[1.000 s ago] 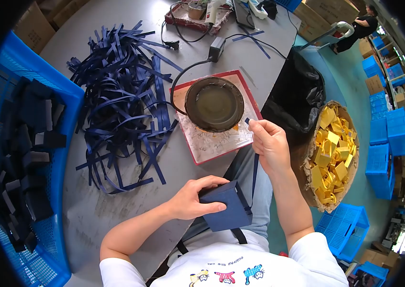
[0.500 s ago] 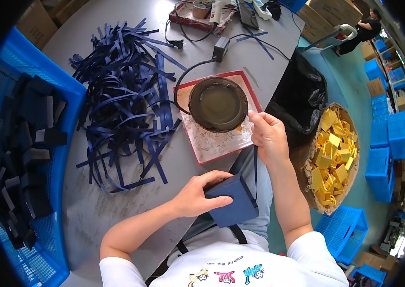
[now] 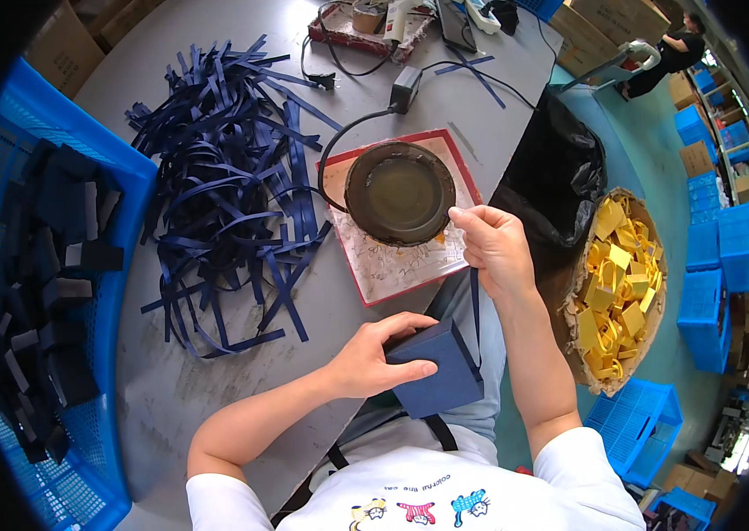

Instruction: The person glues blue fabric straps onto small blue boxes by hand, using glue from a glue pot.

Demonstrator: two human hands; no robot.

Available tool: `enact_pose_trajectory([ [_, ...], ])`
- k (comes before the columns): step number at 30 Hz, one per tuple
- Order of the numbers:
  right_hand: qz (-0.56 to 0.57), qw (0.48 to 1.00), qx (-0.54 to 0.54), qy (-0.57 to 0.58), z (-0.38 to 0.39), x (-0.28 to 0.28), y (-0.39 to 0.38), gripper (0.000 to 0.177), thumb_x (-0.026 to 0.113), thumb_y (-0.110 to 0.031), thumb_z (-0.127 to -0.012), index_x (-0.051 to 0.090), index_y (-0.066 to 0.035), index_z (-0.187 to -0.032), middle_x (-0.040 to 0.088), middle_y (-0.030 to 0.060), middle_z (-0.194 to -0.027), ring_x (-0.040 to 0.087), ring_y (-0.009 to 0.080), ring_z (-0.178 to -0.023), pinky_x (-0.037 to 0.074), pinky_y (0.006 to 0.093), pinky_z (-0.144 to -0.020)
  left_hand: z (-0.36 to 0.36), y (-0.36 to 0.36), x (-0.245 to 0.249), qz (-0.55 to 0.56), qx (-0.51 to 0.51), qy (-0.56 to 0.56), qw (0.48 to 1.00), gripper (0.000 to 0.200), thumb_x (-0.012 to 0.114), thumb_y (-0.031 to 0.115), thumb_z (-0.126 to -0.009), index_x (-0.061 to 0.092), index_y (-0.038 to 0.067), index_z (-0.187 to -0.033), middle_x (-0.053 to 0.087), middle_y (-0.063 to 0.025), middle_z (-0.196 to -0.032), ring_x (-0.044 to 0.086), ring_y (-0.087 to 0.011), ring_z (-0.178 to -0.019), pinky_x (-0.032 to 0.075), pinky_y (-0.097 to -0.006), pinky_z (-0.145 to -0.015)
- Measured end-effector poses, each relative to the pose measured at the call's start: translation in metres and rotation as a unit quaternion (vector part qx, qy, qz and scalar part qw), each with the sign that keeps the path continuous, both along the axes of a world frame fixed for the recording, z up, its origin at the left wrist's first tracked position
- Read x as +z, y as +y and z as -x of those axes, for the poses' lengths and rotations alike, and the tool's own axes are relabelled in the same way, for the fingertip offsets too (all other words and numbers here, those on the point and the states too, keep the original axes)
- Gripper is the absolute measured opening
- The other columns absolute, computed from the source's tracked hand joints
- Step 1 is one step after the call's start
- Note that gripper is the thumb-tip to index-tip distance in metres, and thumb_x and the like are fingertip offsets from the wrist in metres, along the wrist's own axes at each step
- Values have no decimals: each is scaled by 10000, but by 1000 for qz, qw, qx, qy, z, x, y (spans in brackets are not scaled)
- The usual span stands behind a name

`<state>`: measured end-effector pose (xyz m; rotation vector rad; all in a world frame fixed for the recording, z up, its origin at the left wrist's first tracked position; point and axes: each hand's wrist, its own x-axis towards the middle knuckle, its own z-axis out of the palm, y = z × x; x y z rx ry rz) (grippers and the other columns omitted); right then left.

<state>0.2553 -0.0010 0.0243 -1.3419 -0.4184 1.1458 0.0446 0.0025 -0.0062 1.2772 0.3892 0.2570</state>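
My left hand (image 3: 372, 358) is wrapped round a dark blue box (image 3: 441, 372) over my lap, thumb along its near face. A narrow navy ribbon (image 3: 477, 310) runs from the box's right side up to my right hand (image 3: 491, 243), which pinches it. My right fingertips are beside the right rim of a round dark pan (image 3: 401, 193) with a brownish liquid in it; whether the ribbon's end touches the pan is hidden. The pan stands on a stained white board with a red edge (image 3: 418, 288).
A heap of loose navy ribbons (image 3: 233, 177) covers the table's left part. A blue crate (image 3: 118, 292) of dark boxes stands far left. To the right are a black bag (image 3: 556, 168) and a carton of yellow pieces (image 3: 622, 283). A cable and adapter (image 3: 405, 90) lie behind the pan.
The blue box in my left hand has shifted slightly right. My right hand, still pinching the ribbon, has moved a little left and down beside the pan's rim.
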Motion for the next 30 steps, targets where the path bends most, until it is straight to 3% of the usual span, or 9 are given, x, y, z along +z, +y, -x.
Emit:
enact_pose_trajectory([
  [10, 3, 1000, 4, -12, -11, 12, -30, 149, 639, -114, -825, 570, -63, -703, 383, -73, -505, 284, 5, -404, 209, 172, -390, 8, 1, 5, -13, -18, 6, 1000, 505, 707, 236, -758, 517, 1, -1162, 601, -91, -974, 580, -147, -874, 464, -286, -808],
  [13, -57, 989, 68, 116, -14, 23, -43, 189, 596, -141, -859, 537, -71, -694, 375, -69, -530, 288, 13, -430, 202, 180, -395, 14, 3, 12, 23, 0, -6, 1000, 501, 711, 206, -755, 513, 2, -1168, 602, -84, -983, 572, -134, -880, 458, -279, -807],
  [16, -164, 927, 138, 309, -9, 27, -58, 246, 520, -256, -918, 504, -74, -753, 314, -46, -582, 270, 34, -491, 217, 187, -406, 20, 4, 19, 45, 18, 2, 999, 508, 709, 164, -751, 496, 3, -1183, 603, -75, -990, 560, -117, -895, 442, -261, -817],
  [19, -309, 808, 196, 462, 7, 19, -71, 292, 496, -323, -928, 492, -58, -805, 317, -25, -622, 252, 51, -493, 199, 197, -403, 26, 1, 30, 39, 21, -3, 999, 527, 722, 177, -740, 498, 7, -1185, 606, -69, -980, 562, -112, -890, 433, -252, -824],
  [23, -363, 743, 186, 530, 30, 18, -79, 258, 630, -279, -853, 531, -63, -752, 381, -24, -576, 315, 38, -458, 226, 181, -367, 31, -7, 39, 26, 14, -26, 999, 535, 731, 194, -734, 507, 2, -1180, 616, -83, -969, 578, -120, -881, 447, -260, -806],
  [30, -394, 660, 131, 626, 51, 18, -85, 235, 659, -217, -834, 545, -34, -744, 395, -14, -561, 288, 34, -412, 211, 180, -353, 35, -16, 43, -3, 15, -49, 999, 537, 741, 208, -727, 517, 2, -1171, 635, -90, -906, 599, -126, -814, 473, -259, -748],
])
